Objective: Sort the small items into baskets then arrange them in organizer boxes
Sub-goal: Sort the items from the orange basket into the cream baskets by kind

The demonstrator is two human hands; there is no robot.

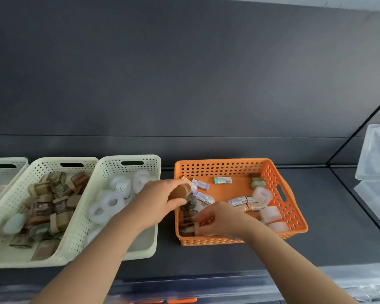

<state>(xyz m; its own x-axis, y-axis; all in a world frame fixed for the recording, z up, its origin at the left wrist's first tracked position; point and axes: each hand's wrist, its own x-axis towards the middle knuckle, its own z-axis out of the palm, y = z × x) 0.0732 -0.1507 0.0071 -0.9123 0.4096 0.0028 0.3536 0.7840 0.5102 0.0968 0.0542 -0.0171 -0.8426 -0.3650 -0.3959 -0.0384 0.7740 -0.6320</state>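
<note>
Left hand point(160, 200) curled round a brown roll point(180, 191), above the left rim of the orange basket point(219, 163). Right hand point(222, 218) inside the same basket, fingers pinching a small brown item point(196, 227) at the front-left corner. Loose in the basket: erasers point(203, 197), white rolls point(262, 195), further brown pieces. Just left, across a narrow gap: cream basket point(130, 160) of white rolls. Touching it: second cream basket point(53, 163), brown pieces inside. Third cream basket point(7, 161) cut by the frame edge, contents unclear. Open dark surface point(327, 238) right of and before the orange basket. Clear boxes point(375, 154) far right, well apart.
</note>
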